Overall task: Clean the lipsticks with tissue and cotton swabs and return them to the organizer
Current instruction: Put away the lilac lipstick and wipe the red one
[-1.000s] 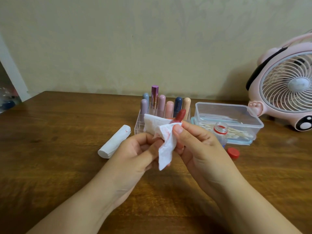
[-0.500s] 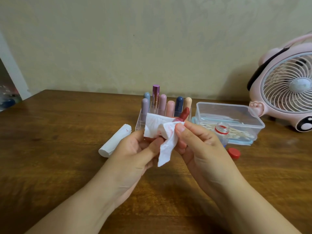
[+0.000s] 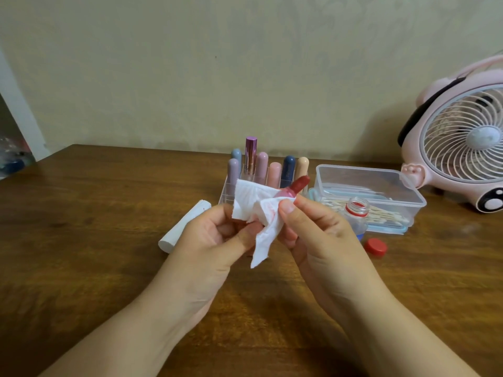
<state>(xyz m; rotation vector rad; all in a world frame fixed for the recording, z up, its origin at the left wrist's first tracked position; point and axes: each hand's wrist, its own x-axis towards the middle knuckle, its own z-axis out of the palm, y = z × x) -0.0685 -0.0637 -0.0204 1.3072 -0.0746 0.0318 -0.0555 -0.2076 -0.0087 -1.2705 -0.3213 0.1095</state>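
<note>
Both hands raised over the near middle of the brown wooden table [image 3: 81, 240]. Left hand [image 3: 215, 240] grips a crumpled white tissue with red smears [image 3: 258, 213], fingers curled round its bunched part. Right hand [image 3: 318, 229] pinches the same tissue with the thumb against an uncapped lipstick with dark red bullet and pink collar [image 3: 295, 186]; the bullet sticks out above the tissue, tilted up and to the right. How the rest of the tube sits in the right hand cannot be told.

Just behind the hands: clear plastic organizer [image 3: 224, 190] holding upright capped lipsticks in lilac, grey-blue, metallic purple, pink, navy and beige [image 3: 274, 172].

Left of the hands, lying on the table: white cylindrical cap [image 3: 185, 225].

Right of the organizer: clear plastic box with cotton swabs [image 3: 381, 197]. Near side of it, partly hidden by the right hand: small clear open bottle with red neck ring [image 3: 356, 210]. Its red round cap [image 3: 376, 247] lies on the table just nearer.

Far right: pink desk fan with white grille [image 3: 462, 142].
</note>
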